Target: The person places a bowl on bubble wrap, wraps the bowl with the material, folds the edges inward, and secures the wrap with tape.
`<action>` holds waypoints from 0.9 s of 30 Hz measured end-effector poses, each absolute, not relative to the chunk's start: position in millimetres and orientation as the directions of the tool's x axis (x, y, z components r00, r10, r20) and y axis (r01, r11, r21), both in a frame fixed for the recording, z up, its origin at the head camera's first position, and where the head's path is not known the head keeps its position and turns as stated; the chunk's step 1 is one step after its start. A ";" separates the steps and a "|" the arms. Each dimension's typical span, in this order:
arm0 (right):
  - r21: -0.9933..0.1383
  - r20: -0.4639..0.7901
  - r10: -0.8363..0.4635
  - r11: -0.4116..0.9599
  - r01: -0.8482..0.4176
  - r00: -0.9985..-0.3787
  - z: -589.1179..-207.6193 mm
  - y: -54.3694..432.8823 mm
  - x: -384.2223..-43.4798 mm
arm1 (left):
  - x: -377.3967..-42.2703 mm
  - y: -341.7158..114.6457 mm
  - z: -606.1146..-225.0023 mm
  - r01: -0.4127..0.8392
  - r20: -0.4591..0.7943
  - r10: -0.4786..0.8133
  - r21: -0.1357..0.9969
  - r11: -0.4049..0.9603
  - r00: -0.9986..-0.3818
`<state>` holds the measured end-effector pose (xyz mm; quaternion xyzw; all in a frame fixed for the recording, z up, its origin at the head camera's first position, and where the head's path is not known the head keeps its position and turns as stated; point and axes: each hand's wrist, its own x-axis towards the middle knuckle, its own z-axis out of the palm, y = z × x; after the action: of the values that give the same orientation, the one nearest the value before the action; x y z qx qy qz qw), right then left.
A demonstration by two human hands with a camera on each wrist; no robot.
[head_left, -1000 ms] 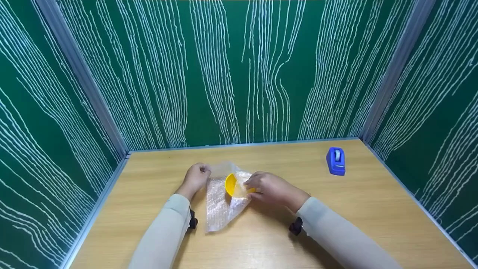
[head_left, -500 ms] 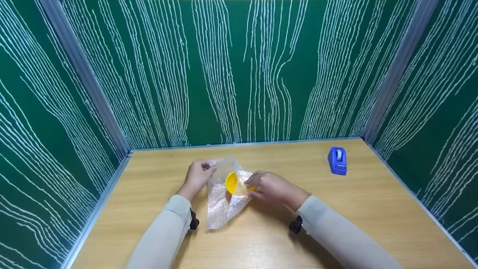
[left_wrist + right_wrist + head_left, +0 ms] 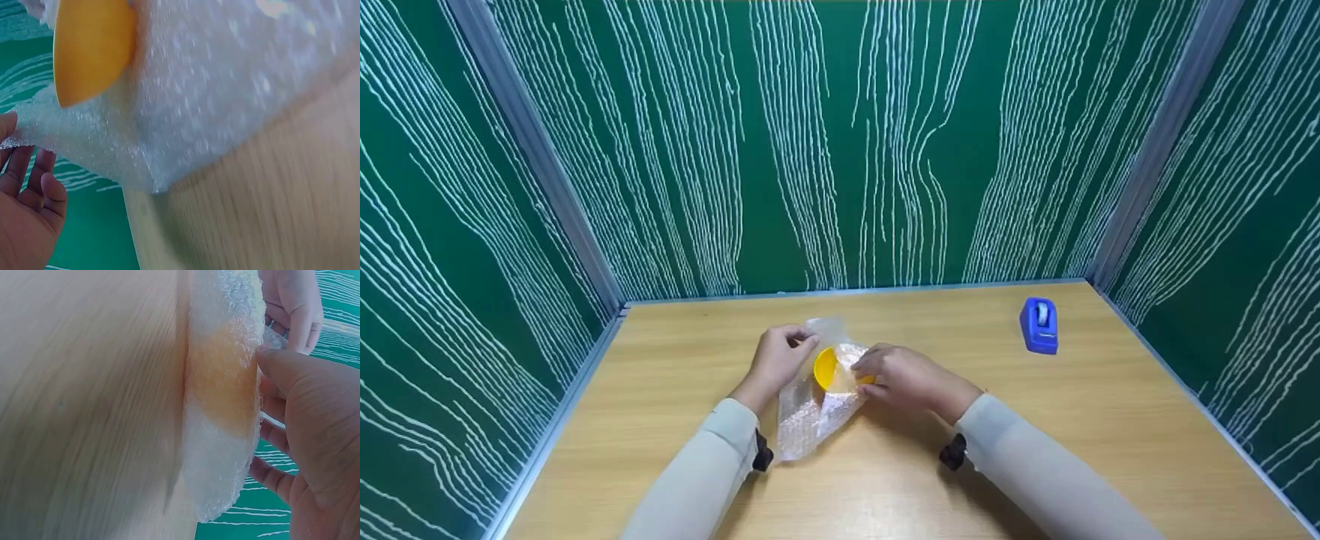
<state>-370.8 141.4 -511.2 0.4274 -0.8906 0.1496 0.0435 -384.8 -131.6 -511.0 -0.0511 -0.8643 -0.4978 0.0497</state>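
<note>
A sheet of bubble wrap (image 3: pixel 801 427) lies at the middle of the wooden table, partly folded over a round, yellow, cup-shaped thing (image 3: pixel 825 370) whose opening faces left. My left hand (image 3: pixel 780 358) pinches the far left edge of the wrap, lifting it; the left wrist view shows this raised edge between thumb and fingers (image 3: pixel 22 174). On the other side, my right hand (image 3: pixel 907 379) holds the folded wrap against the yellow thing. Through the wrap, its yellow body (image 3: pixel 222 379) shows in the right wrist view, with the thumb on the wrap's edge.
A blue tape dispenser (image 3: pixel 1039 326) stands at the back right of the table. Green walls (image 3: pixel 780 247) with wavy white lines rise behind and on both sides, joined by grey metal posts (image 3: pixel 536 150).
My left hand has moved to the right, bringing the far left edge of the bubble wrap toward the yellow thing. The right hand has stayed in place, holding the fold.
</note>
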 end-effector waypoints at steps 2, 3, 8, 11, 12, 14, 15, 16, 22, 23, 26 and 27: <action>-0.226 0.213 -0.752 0.584 -0.780 -0.624 -511.4 141.3 -371.5 | -381.5 -125.8 -509.5 0.183 0.168 0.075 0.849 0.496 -0.983; -0.223 0.217 -0.754 0.580 -0.783 -0.620 -511.7 141.2 -371.7 | -380.0 -122.9 -508.9 0.202 0.179 0.093 0.846 0.494 -0.979; -0.225 0.228 -0.753 0.576 -0.786 -0.617 -514.4 141.8 -372.6 | -373.3 -110.1 -507.9 0.240 0.180 0.164 0.821 0.519 -0.970; -0.223 0.238 -0.755 0.570 -0.791 -0.611 -516.2 141.9 -372.6 | -371.4 -104.9 -509.9 0.286 0.191 0.223 0.775 0.563 -0.956; -0.223 0.243 -0.756 0.566 -0.794 -0.607 -516.6 141.9 -372.6 | -370.9 -103.7 -510.9 0.299 0.190 0.242 0.757 0.581 -0.952; -0.221 0.245 -0.757 0.565 -0.795 -0.606 -517.0 141.6 -372.3 | -369.3 -101.5 -512.7 0.317 0.180 0.274 0.717 0.621 -0.945; -0.219 0.244 -0.756 0.567 -0.794 -0.607 -517.1 141.5 -372.2 | -368.5 -100.6 -513.7 0.319 0.169 0.286 0.697 0.642 -0.943; -0.219 0.244 -0.756 0.568 -0.793 -0.608 -517.2 141.3 -372.2 | -367.5 -99.8 -514.5 0.316 0.154 0.293 0.679 0.662 -0.944; -0.224 0.247 -0.748 0.574 -0.787 -0.616 -515.7 142.0 -370.8 | -364.2 -95.8 -518.2 0.289 0.083 0.301 0.597 0.748 -0.950; -0.224 0.252 -0.746 0.574 -0.787 -0.616 -515.3 142.4 -370.2 | -363.8 -95.4 -518.4 0.291 0.082 0.302 0.591 0.753 -0.950; -0.224 0.285 -0.735 0.573 -0.788 -0.615 -514.9 143.5 -368.5 | -362.0 -94.4 -518.3 0.286 0.077 0.299 0.583 0.761 -0.951; -0.225 0.301 -0.732 0.568 -0.792 -0.611 -515.2 143.5 -367.9 | -361.7 -94.2 -518.3 0.295 0.082 0.304 0.573 0.765 -0.949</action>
<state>-367.9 143.5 -515.2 0.4323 -0.8811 0.1706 0.0874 -361.7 -94.2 -518.3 -0.1593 -0.9394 -0.3034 -0.0077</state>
